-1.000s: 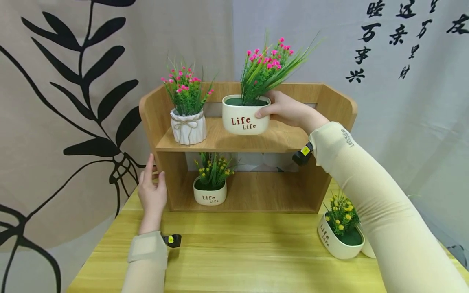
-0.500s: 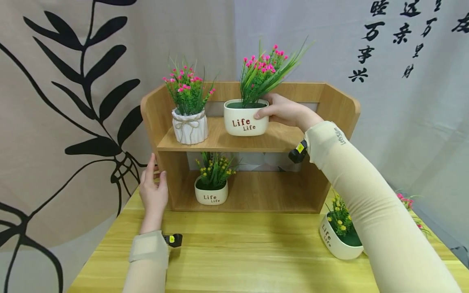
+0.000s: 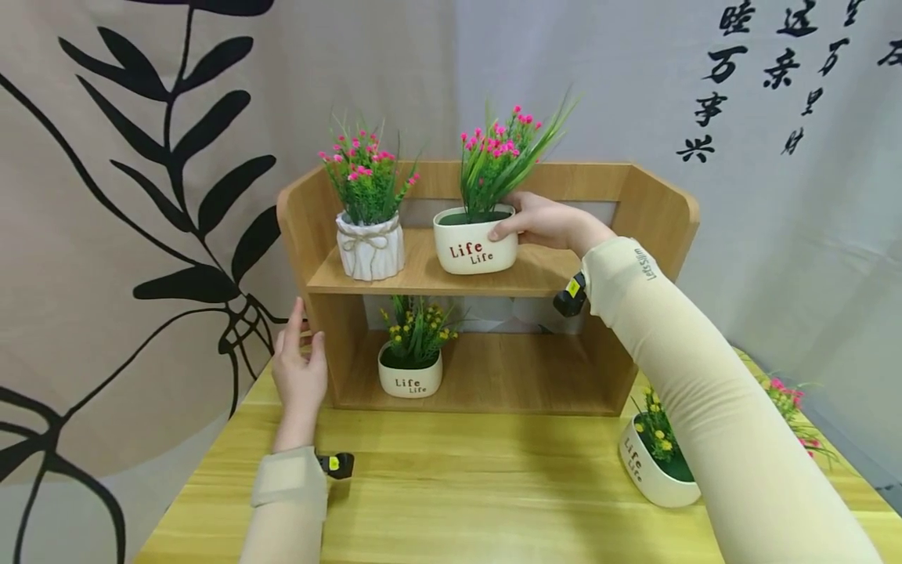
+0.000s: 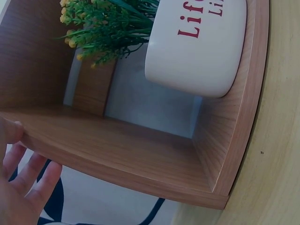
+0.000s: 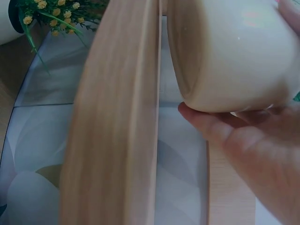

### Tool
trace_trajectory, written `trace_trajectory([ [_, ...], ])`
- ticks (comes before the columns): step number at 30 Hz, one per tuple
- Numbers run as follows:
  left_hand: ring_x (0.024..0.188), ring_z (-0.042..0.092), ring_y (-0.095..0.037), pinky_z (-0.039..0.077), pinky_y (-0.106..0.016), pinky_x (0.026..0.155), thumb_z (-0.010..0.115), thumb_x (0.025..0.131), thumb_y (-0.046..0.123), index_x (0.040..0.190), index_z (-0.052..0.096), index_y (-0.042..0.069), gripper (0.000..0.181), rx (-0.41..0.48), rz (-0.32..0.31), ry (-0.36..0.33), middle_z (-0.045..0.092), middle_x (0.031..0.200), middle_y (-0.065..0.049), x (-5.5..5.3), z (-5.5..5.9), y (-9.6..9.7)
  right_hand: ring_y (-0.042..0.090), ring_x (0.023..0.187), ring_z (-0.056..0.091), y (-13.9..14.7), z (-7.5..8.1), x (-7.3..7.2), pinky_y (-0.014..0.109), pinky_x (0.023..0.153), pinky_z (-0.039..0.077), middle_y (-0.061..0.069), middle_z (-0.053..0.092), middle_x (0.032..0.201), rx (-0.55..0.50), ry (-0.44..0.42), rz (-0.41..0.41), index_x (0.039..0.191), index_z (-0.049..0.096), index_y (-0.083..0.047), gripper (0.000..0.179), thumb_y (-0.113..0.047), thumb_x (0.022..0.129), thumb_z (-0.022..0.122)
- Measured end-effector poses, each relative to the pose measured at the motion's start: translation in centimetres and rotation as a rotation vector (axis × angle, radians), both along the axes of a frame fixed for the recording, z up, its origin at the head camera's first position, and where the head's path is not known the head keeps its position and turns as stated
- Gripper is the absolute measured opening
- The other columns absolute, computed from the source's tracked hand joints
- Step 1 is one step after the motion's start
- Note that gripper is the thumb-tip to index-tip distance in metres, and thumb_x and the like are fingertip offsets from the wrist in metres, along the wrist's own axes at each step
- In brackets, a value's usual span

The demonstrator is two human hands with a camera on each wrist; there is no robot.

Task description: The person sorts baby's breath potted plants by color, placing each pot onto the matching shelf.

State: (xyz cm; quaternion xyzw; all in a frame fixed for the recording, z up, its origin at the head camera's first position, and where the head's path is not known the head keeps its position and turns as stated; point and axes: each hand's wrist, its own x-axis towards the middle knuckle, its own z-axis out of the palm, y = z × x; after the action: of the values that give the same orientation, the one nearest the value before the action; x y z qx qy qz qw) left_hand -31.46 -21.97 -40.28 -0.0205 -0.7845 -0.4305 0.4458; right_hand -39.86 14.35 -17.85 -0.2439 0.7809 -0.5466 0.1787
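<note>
My right hand (image 3: 546, 221) grips the right end of a white oval flowerpot (image 3: 465, 254) with "Life" lettering, pink flowers and long grass blades. The pot is in front of and slightly above the upper board of a wooden shelf (image 3: 338, 280). In the right wrist view, the pot's underside (image 5: 187, 61) is apart from the board's edge (image 5: 140, 108). On that board's left stands a white pleated pot (image 3: 371, 251) with a twine bow and pink flowers. My left hand (image 3: 299, 376) rests at the shelf's left side panel, fingers (image 4: 49, 176) fairly straight along its outside and thumb at its front edge.
A white "Life" pot (image 3: 410, 382) with yellow flowers stands on the lower board. Another yellow-flowered pot (image 3: 651, 474) sits on the wooden table (image 3: 451, 486) at right, partly behind my right sleeve (image 3: 705, 407). Pink flowers (image 3: 785, 395) show beyond the sleeve. A printed curtain (image 3: 578, 63) hangs behind.
My right hand has lowered the pink-flowered pot and brought it closer to the upper board. The left hand has stayed at the side panel, and the head view has shifted slightly.
</note>
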Motion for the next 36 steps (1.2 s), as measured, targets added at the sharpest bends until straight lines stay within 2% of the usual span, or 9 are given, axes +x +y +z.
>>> trace_trajectory([
  [3,0.092,0.061,-0.039,0.047,-0.046,0.066,0.060,0.094,0.001,0.149,0.041,0.026,0.063,-0.001,-0.003,0.006,0.055,0.114,-0.027,0.0,0.0,0.0,0.029,0.117,0.054,-0.2,-0.1,0.0,0.038,0.097,0.045,0.021,0.042,0.140,0.026,0.002,0.006,0.153,0.010,0.000,0.085,-0.003,0.086,0.063],
  [11,0.092,0.061,-0.037,0.045,-0.038,0.064,0.060,0.094,0.002,0.149,0.040,0.027,0.063,0.000,0.004,0.003,0.056,0.113,-0.024,0.1,0.1,0.1,0.030,0.122,0.051,-0.6,-0.2,-0.4,0.039,0.100,0.043,0.018,0.040,0.143,0.047,0.008,0.021,0.154,0.009,-0.002,0.086,-0.006,0.087,0.064],
  [15,0.093,0.061,-0.038,0.043,-0.034,0.065,0.060,0.095,0.003,0.149,0.040,0.027,0.063,-0.002,0.007,-0.004,0.055,0.114,-0.024,0.1,0.1,0.1,0.028,0.127,0.046,-0.6,-0.5,-0.7,0.039,0.101,0.042,0.012,0.021,0.155,0.060,-0.008,0.027,0.155,0.005,-0.008,0.092,-0.004,0.086,0.065],
  [19,0.093,0.061,-0.037,0.040,-0.026,0.064,0.060,0.095,0.004,0.149,0.040,0.028,0.062,-0.004,0.011,-0.013,0.056,0.114,-0.025,0.1,0.0,0.1,0.026,0.129,0.043,-0.5,-0.7,-0.8,0.039,0.101,0.041,0.006,0.006,0.160,0.074,-0.024,0.033,0.156,0.000,-0.011,0.096,-0.003,0.085,0.065],
  [27,0.094,0.061,-0.035,0.041,-0.025,0.065,0.059,0.095,0.005,0.149,0.039,0.028,0.063,-0.003,0.012,-0.026,0.055,0.114,-0.022,0.0,0.0,0.1,0.027,0.127,0.044,-0.4,-0.9,-0.9,0.040,0.103,0.039,0.010,0.014,0.157,0.061,-0.040,0.030,0.155,-0.001,-0.010,0.095,-0.002,0.085,0.063],
  [36,0.094,0.061,-0.036,0.039,-0.020,0.065,0.059,0.095,0.003,0.149,0.039,0.027,0.063,0.001,0.007,-0.025,0.055,0.115,-0.025,0.0,0.0,0.0,0.027,0.125,0.046,0.3,-1.1,-0.6,0.041,0.104,0.038,0.016,0.026,0.152,0.052,-0.040,0.039,0.156,-0.001,-0.010,0.091,-0.004,0.090,0.061],
])
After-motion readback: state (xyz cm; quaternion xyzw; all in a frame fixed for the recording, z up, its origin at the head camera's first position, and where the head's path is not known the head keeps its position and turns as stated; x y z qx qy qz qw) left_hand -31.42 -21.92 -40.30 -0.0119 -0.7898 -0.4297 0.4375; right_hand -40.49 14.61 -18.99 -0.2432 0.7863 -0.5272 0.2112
